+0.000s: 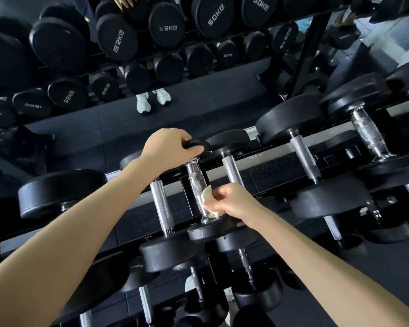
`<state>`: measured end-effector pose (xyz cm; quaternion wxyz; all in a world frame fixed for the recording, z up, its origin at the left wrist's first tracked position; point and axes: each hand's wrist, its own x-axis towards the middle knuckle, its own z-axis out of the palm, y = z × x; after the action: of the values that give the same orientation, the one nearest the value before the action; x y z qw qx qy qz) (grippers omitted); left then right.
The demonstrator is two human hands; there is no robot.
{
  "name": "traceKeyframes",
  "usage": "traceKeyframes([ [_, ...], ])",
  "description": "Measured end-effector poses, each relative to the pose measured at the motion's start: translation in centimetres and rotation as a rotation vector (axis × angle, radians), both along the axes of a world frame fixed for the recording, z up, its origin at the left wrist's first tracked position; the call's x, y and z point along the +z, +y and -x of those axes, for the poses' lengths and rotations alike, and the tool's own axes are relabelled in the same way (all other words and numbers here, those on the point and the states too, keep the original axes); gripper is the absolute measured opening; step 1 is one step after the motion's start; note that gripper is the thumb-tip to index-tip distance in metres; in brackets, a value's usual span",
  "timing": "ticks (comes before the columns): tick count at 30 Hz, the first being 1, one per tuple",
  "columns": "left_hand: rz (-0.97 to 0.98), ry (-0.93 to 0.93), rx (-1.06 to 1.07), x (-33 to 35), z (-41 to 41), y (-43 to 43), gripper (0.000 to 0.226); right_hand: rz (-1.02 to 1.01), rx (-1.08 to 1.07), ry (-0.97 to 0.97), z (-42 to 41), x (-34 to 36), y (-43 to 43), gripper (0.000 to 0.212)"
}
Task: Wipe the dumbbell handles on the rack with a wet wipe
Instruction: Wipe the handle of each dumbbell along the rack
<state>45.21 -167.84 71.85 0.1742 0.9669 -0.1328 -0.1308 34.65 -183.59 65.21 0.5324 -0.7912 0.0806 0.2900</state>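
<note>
Looking down over the rack point(269, 159), the small dumbbell point(206, 232) is sitting in the middle of the row, squeezed between two neighbours with plain knurled handles, one on its left point(162, 206) and one on its right point(232, 168). The left hand point(168, 149) is reaching across and gripping the far head point(197, 144), fingers curling over its rim and thumb tucking in below. The right hand point(235, 204) is working closer in: thumb and fingertips are pinching a bunched-up wet wipe point(208, 197) and pressing it against the right side of the shiny chrome handle point(196, 185), down toward the near end. The other fingers are folding in behind the wipe, so can't really tell how they're lying. Bigger black dumbbells point(305, 154) are resting further right on the same shelf. The mirror point(198, 114) behind is showing more rows of dumbbells plus a pair of white shoes point(151, 100).
</note>
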Motion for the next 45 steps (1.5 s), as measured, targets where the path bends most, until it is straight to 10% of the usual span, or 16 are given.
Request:
traceKeyframes([
  [6, -0.229, -0.053, -0.167, 0.2, -0.4, -0.7, 0.033, -0.203, -0.042, 0.206, -0.6, -0.3, 0.2, 0.021],
  [12, 0.022, 0.000, -0.086, -0.3, 0.6, 1.8, 0.024, -0.046, -0.169, 0.115, -0.2, -0.5, 1.7, 0.028],
  [19, 0.327, 0.142, 0.063, -1.1, 1.3, 3.6, 0.037, 0.163, -0.042, -0.064, 0.6, 0.4, 2.3, 0.031],
  [30, 0.090, -0.057, -0.025, -0.6, 1.8, 3.2, 0.035, 0.810, -0.234, -0.727, -3.2, 0.4, 2.9, 0.019],
  [35, 0.112, -0.031, 0.006, -0.7, 2.0, 3.0, 0.032, 0.593, -0.087, -0.593, -3.0, 0.2, 4.0, 0.023],
  [40, 0.139, -0.004, 0.082, -0.9, 1.8, 2.9, 0.039, -0.250, -0.423, -0.112, -2.3, 1.3, 3.9, 0.027],
  [45, 0.165, -0.026, 0.134, -1.2, 1.8, 2.4, 0.032, -0.175, -0.623, -0.131, -4.1, 1.2, 4.9, 0.020],
])
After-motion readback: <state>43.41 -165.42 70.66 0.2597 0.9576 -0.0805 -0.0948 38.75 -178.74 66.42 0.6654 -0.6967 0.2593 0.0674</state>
